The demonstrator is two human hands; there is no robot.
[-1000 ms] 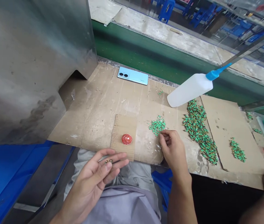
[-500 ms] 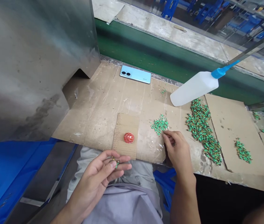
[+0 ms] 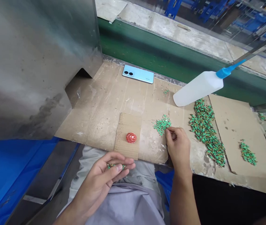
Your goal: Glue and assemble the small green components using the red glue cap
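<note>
Head view: left hand (image 3: 95, 178) curled, thumb and fingers grasping small green-and-gold pieces (image 3: 115, 166). Right hand (image 3: 178, 147) fingertips (image 3: 168, 131) pinched together, just beside small green pile (image 3: 162, 125); cannot tell if holding piece. Larger green pile (image 3: 207, 132) right of small pile; red round disc (image 3: 131, 137) left of it; white squeeze bottle (image 3: 197, 89) up and right of it.

No text can be read; the only marking, a tiny mark on the back of the pale blue phone (image 3: 138, 74) at top centre, is too small to make out.
</note>
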